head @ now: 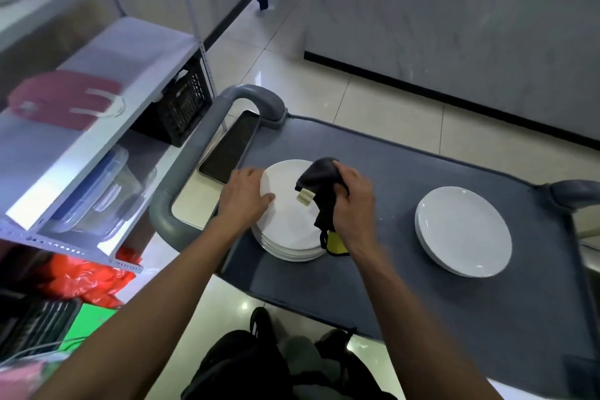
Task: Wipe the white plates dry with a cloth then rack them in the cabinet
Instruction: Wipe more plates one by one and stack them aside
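A stack of white plates (289, 221) sits on the left part of a grey cart top (389, 269). My left hand (245, 196) grips the left rim of the top plate, thumb on its face and fingers curled past the edge. My right hand (352, 204) clutches a bunched dark cloth (319, 183) with a yellow underside over the right side of that plate. A pale tag hangs from the cloth. A second, lower pile of white plates (464, 230) lies apart on the right of the cart.
A grey metal shelf unit (107, 153) stands at the left with a red-lidded glass container (65, 99), a clear lidded box and a black crate (181, 107). A dark metal tray (230, 146) lies below the cart handle (207, 133). Tiled floor and a grey counter wall lie beyond.
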`<state>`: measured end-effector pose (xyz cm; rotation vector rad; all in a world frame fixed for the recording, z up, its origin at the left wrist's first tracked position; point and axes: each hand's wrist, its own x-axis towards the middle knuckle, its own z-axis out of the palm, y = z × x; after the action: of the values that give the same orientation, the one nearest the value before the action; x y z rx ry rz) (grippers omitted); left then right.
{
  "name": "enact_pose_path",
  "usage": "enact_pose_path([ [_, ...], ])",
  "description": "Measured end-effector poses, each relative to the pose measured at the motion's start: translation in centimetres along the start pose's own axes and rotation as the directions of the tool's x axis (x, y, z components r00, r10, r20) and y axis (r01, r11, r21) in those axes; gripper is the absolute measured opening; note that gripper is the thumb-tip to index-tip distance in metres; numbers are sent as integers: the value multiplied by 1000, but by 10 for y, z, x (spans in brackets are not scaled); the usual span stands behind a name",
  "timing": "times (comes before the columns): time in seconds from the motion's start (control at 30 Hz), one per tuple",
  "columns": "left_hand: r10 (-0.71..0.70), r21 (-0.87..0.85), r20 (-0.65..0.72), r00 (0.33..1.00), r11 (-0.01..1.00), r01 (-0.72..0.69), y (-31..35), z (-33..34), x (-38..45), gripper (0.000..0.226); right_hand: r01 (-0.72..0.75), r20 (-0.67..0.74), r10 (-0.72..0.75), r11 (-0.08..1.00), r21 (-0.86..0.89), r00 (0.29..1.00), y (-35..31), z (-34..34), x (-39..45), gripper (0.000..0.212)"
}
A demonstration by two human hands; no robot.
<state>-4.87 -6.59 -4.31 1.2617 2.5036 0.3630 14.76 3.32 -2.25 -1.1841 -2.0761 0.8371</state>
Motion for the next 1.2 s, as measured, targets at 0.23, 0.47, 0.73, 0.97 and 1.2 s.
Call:
enact_pose_path([
  [0.23,-68,-124,10,998,990,69,-6,4,4,57,10,62,-10,1000,-5,998,1,14,-5,49],
  [0.47,-143,-260,23,989,955,144,-5,1,5,47,12,147,-14,1000,15,989,-3,37,-6,41],
  [0.73,-196,-337,105,975,915,221,-4,-6,7,39,39,297,19,981,-190,955,2,45,-12,44],
  [0.97,-146,-381,101,984,908,173,-6,-8,11,43,143,348,-19,932,-333,937,13,33,-29,63],
  [1.2,-149,-364,150,977,911,195,-6,-13,18,26,129,304,-25,937,-326,952,11,37,-34,59],
])
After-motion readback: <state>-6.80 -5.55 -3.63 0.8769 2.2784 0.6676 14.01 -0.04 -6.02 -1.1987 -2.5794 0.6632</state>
